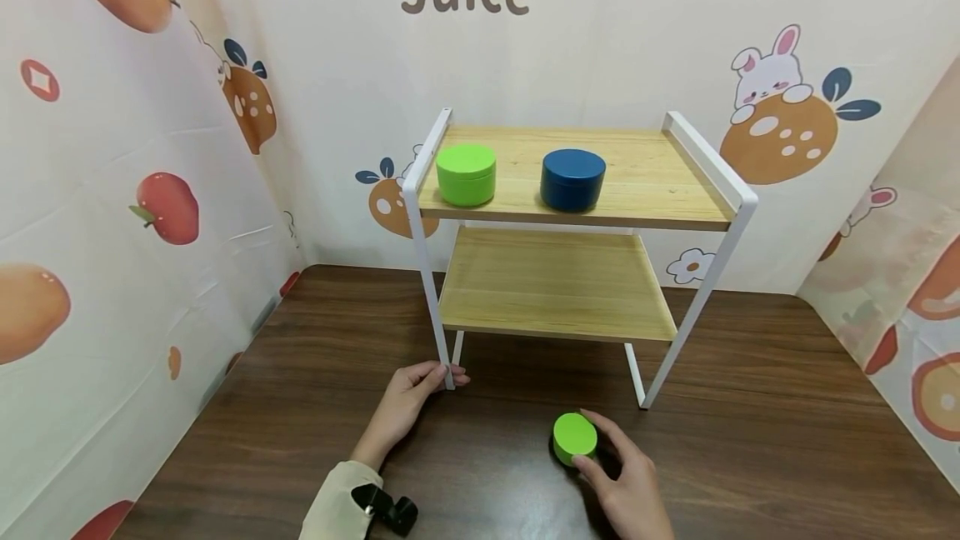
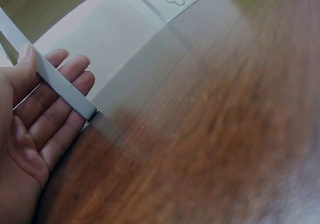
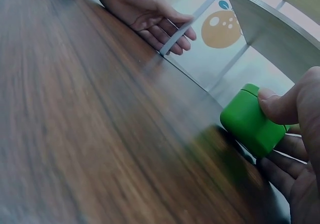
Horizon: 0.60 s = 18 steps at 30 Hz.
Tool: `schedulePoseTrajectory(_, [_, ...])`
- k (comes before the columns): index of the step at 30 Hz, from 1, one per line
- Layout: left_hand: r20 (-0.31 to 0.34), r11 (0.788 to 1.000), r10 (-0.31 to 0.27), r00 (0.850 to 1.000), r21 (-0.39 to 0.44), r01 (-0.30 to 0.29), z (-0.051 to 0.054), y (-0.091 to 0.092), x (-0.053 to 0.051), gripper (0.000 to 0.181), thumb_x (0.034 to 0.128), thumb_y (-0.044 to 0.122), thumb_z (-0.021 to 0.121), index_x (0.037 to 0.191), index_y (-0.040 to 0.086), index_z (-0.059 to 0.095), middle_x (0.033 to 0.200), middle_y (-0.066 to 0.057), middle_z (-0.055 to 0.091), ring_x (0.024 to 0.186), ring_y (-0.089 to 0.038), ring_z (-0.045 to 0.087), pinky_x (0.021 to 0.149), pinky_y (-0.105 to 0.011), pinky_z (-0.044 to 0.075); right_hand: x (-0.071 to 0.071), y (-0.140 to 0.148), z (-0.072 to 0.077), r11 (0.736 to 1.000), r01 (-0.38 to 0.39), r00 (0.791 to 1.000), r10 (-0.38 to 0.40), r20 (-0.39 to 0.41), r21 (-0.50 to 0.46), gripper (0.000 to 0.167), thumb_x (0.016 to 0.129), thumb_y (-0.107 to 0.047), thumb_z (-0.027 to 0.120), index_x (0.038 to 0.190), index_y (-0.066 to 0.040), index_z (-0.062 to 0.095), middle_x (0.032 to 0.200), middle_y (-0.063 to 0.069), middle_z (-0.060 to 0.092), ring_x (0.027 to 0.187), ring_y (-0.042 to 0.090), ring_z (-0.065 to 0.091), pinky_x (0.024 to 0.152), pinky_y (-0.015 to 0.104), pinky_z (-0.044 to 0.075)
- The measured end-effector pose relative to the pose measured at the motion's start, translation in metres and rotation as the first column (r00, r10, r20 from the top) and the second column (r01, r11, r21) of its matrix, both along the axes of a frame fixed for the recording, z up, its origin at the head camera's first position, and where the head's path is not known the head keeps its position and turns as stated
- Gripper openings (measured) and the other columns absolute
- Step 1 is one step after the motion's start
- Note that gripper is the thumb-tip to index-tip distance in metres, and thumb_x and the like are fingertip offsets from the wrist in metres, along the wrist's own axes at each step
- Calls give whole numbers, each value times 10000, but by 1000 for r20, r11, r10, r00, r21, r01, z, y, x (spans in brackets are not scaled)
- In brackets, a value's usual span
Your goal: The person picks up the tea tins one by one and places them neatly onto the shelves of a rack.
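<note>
My left hand [image 1: 402,401] grips the foot of the white front left leg [image 2: 60,85] of a two-tier shelf. Its thumb lies on one side of the leg and the fingers pass behind it. Right of it, in front of the shelf, my right hand [image 1: 628,480] holds a small round green tin [image 1: 575,437] by its sides, between thumb and fingers. The right wrist view shows this green tin [image 3: 252,121] lidded and low over the tabletop; whether it touches the wood I cannot tell.
On the upper wooden board [image 1: 645,177] stand a larger green tin [image 1: 466,176] at the left and a dark blue tin [image 1: 573,180] near the middle. A lower board [image 1: 555,286] lies beneath. Printed cloth [image 1: 600,40] hangs behind and beside the dark wood table [image 1: 315,340].
</note>
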<state>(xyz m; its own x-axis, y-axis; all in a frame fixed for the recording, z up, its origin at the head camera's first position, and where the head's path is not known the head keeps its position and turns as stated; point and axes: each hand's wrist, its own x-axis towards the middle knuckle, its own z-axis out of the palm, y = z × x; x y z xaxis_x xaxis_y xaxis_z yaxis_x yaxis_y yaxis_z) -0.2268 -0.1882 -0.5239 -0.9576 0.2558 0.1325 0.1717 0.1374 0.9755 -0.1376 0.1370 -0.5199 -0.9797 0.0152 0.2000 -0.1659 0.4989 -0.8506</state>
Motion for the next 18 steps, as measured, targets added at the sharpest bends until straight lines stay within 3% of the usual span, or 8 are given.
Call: schedulePoseTrajectory(18, [9, 1000, 6, 1000, -4, -6, 0, 0, 1, 402, 1141, 278, 481, 1254, -15, 731, 1215, -198, 774, 1155, -75, 725, 1007, -219, 535, 1, 2, -3, 997, 33, 998, -29, -64, 67, 542, 863, -151, 877, 1371, -179, 692, 1297, 26, 755, 1152, 19, 682, 947, 192, 537])
